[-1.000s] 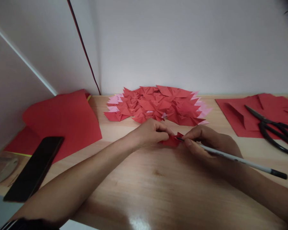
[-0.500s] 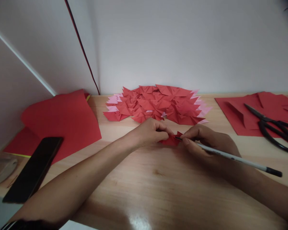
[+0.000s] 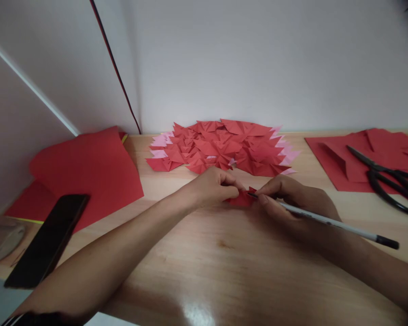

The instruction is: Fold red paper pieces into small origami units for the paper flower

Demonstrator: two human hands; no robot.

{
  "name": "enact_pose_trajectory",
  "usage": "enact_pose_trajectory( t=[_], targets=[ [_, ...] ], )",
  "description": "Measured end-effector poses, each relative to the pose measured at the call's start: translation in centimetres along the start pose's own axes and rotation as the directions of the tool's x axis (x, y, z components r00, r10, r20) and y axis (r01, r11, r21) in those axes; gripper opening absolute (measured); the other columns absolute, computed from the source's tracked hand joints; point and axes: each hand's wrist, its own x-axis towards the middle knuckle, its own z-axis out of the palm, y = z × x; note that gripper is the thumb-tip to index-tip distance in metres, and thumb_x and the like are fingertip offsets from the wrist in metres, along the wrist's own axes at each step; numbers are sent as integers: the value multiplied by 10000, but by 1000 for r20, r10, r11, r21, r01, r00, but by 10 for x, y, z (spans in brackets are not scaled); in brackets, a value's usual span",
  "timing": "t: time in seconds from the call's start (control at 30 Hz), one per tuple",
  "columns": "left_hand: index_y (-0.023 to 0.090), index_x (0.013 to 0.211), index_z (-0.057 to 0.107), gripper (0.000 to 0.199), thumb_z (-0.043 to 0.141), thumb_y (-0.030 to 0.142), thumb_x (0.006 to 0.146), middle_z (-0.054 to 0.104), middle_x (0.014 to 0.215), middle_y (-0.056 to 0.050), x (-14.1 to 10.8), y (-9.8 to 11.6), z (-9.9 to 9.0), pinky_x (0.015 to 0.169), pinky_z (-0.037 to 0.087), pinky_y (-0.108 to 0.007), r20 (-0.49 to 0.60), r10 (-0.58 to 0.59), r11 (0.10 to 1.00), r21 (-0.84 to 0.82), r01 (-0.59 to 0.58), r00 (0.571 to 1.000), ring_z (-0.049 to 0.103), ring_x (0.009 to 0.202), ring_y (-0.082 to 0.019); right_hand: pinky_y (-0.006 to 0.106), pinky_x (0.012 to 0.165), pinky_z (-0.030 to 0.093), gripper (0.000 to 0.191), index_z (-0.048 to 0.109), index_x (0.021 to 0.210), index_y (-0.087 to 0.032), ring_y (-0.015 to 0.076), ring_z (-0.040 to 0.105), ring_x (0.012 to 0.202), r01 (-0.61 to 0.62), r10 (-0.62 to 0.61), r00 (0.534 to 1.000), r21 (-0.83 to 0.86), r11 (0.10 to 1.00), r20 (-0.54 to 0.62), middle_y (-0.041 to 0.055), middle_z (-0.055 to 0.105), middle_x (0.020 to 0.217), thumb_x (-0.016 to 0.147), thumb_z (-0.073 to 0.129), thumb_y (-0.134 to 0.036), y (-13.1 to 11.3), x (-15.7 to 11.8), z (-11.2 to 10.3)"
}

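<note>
There it was, the small red paper (image 3: 239, 200), low on the wooden table (image 3: 190, 271) between my two hands! My left hand (image 3: 212, 186) had thumb and fingers closed on its edge, and my right hand (image 3: 294, 197) was clamped around the pen (image 3: 329, 221), dark tip right at the paper; any mark was too small to tell. Behind it, a whole spread of folded red and pink pieces (image 3: 220, 147) sat finished, by my reckoning, while this one lay apart, seemingly unfinished. Out right, black-handled scissors (image 3: 376, 167) rested on red sheets (image 3: 329, 181); out left, a dark phone (image 3: 49, 240) overlapped a large red sheet (image 3: 95, 167). Nothing blocked the pen, though my fingers hid part of the paper.
</note>
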Motion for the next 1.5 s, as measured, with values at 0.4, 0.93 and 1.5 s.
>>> enact_pose_trajectory(
  t=[0.4,0.93,1.5],
  targets=[
    [128,833,727,256,514,158,694,598,660,13,1,-1,0,542,331,-180,24,25,1000,-3,-25,999,462,577,-63,253,436,325,124,574,716,-236,111,449,450,-28,28,1000,-3,1000,-1,-33,544,546,820,553,-300,-5,-1,-1],
    [117,838,730,269,508,148,689,607,670,9,-1,1,-1,532,328,-171,17,22,1000,-2,-22,1000,462,576,-58,256,443,339,138,569,727,-233,113,470,460,-8,8,1000,-33,999,24,-24,568,571,836,538,-311,-2,0,-2],
    [129,847,734,276,508,152,690,628,677,8,-1,2,-1,543,345,-174,11,19,1000,13,-19,1000,482,586,-66,253,416,340,136,571,735,-246,118,464,442,17,-15,999,-45,999,47,-23,563,547,839,543,-330,0,0,-2]
  ],
)
